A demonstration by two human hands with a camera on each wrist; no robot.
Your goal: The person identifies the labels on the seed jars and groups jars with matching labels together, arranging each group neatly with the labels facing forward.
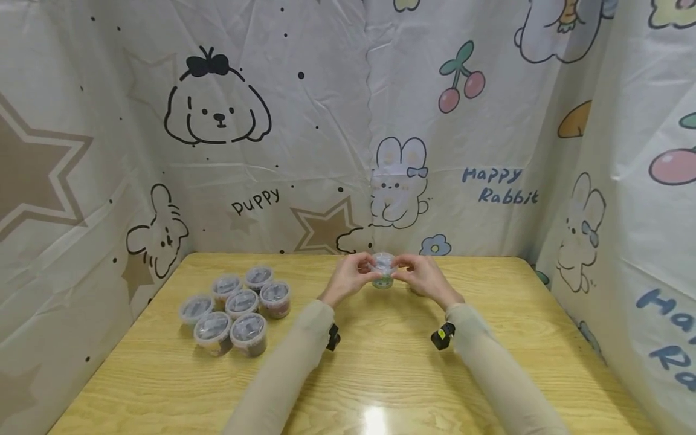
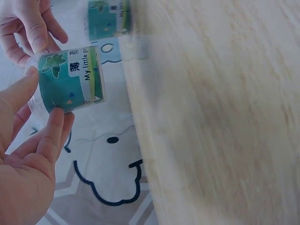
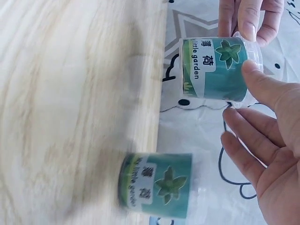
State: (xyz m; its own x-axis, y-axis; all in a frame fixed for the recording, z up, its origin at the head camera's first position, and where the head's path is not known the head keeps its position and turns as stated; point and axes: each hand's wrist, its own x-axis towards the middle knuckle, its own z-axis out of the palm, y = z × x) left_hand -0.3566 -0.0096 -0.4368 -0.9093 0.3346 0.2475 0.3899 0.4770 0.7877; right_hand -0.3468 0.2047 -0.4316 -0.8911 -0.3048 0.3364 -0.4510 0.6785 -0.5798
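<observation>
A small clear plastic cup with a green label reading "My little garden" and a leaf picture is held upright, slightly above the table near its back edge. My left hand pinches it by the rim from the left. From the opposite side my right hand grips the same lidded rim between thumb and fingers. A second cup with a matching green label stands on the table close to the right hand; in the head view that hand mostly hides it.
Several lidded cups stand grouped on the left of the wooden table. A cloth curtain with printed cartoons hangs along the back and both sides.
</observation>
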